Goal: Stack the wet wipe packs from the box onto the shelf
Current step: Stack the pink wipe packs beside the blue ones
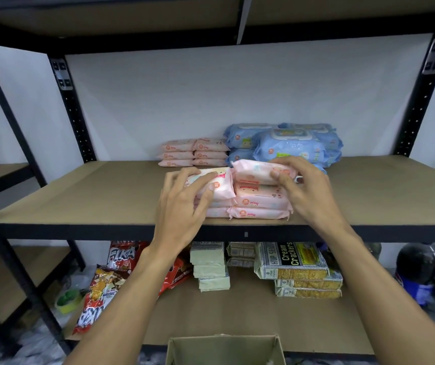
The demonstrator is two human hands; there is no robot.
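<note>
head view: two front stacks of pink wet wipe packs stand side by side, touching, near the front edge of the middle shelf (92, 196). the left hand (184, 204) lies over the top left pack (223, 184), gripping it with fingers curled across it and the thumb against its near edge. the right hand (303, 188) pinches the top right pack (253, 171) between thumb and fingers; that pack sits slightly tilted on its stack. each front stack shows three packs, though the left hand hides part of the left one. behind them, against the wall, two rear pink stacks (192, 152) hold three packs each. just right of those is a pile of blue packs (290, 148), close behind the right hand; their number cannot be told. the cardboard box (224, 349) stands open at the bottom edge of the view. on the lower shelf lie three stacked cream cracker packs (303, 270), a stack of pale green packets (211, 270), red snack bags (121, 259) and, at the far right, a dark bottle (416, 267).
</note>
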